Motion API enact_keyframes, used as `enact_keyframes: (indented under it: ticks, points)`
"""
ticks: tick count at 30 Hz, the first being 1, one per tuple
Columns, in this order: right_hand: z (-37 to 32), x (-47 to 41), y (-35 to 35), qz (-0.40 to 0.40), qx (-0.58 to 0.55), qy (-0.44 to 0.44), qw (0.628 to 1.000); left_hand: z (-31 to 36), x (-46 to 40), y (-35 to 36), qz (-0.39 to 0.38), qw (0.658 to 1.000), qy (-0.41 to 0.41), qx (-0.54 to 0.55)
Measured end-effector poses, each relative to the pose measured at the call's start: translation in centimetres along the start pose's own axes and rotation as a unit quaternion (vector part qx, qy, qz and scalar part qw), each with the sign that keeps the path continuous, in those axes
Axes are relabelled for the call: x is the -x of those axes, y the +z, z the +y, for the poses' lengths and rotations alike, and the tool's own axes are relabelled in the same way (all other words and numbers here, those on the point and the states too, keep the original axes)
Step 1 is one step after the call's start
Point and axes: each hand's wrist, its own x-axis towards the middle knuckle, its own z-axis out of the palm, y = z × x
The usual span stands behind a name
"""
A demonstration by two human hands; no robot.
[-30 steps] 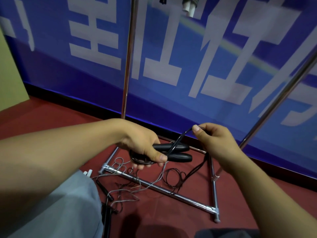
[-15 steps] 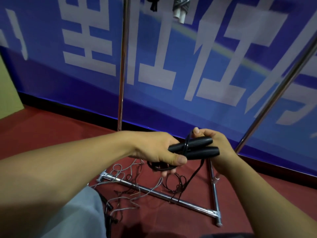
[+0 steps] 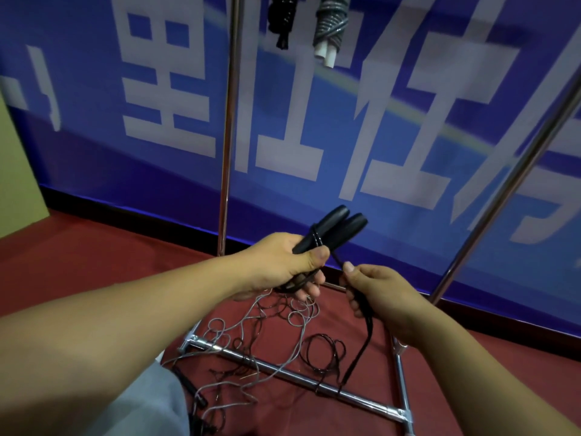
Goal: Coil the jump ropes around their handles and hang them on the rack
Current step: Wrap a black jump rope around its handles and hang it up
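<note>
Raised: two handles [image 3: 333,229], perhaps two wraps.

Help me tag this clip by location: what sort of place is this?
Probably an indoor sports or activity room, though that is a guess. A big blue banner with white characters lines the wall above a red floor, and coiled jump ropes hang from a metal rack, with loose ropes tangled at its base.

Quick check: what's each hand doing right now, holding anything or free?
Left hand: closed, gripping the two black handles side by side.
Right hand: closed, pinching the black rope just below the handles.
</note>
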Motion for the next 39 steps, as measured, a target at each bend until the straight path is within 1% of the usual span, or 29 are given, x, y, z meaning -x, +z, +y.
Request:
enact_keyframes:
  ticks: [2,4,6,8,9,12,16,19,22,24,26,30,32,34,35,37,39]
  points:
    - [-0.1,0.2,0.1,-0.004,-0.003,0.011,1.000,0.0,-0.2,-0.1,0.028,1.000,-0.010,0.010]
    - [-0.2,0.4,0.2,0.002,0.038,0.002,0.999,0.1,-0.4,-0.3,0.053,0.998,-0.018,0.016]
    - [-0.4,0.6,0.4,0.024,0.129,-0.040,0.991,0.2,-0.5,-0.5,0.080,0.997,-0.019,0.006]
    - [-0.6,0.8,0.6,0.047,0.223,-0.094,0.969,0.1,-0.7,-0.8,0.108,0.994,-0.014,-0.016]
    - [-0.8,1.0,0.7,0.054,0.250,-0.112,0.960,0.0,-0.8,-1.1,0.120,0.992,-0.011,-0.024]
    - [-1.5,1.6,1.2,0.060,0.290,-0.137,0.945,-0.4,-1.1,-1.7,0.139,0.989,-0.014,-0.044]
    - [-1.9,2.2,2.2,0.061,0.336,-0.141,0.929,-1.0,-1.6,-2.0,0.154,0.986,-0.018,-0.059]
    - [-1.9,2.0,3.0,0.097,0.321,-0.129,0.933,-1.3,-2.0,-2.2,0.179,0.982,-0.014,-0.065]
    - [-1.8,1.3,2.9,0.143,0.190,-0.076,0.968,-1.2,-2.2,-2.7,0.218,0.974,-0.010,-0.056]
    - [-1.7,1.0,2.3,0.156,0.149,-0.038,0.976,-1.0,-2.2,-2.9,0.235,0.970,-0.008,-0.056]
    - [-1.8,1.0,2.0,0.152,0.151,-0.019,0.977,-1.0,-2.3,-3.0,0.237,0.969,-0.009,-0.063]
    - [-2.3,1.7,2.1,0.129,0.239,-0.031,0.962,-1.5,-2.7,-3.2,0.245,0.964,-0.013,-0.099]
    - [-2.6,2.1,2.5,0.114,0.256,-0.036,0.959,-1.9,-3.0,-3.7,0.252,0.958,-0.012,-0.139]
    - [-2.8,2.3,3.0,0.108,0.269,-0.042,0.956,-2.1,-3.3,-4.1,0.250,0.944,-0.014,-0.216]
    - [-2.8,2.4,3.2,0.106,0.272,-0.046,0.955,-2.1,-3.3,-4.3,0.245,0.932,-0.016,-0.265]
    - [-2.7,2.6,3.4,0.103,0.279,-0.061,0.953,-2.1,-3.4,-4.4,0.236,0.898,-0.023,-0.370]
    - [-2.8,2.8,3.4,0.103,0.289,-0.090,0.947,-2.2,-3.5,-4.6,0.223,0.865,-0.035,-0.447]
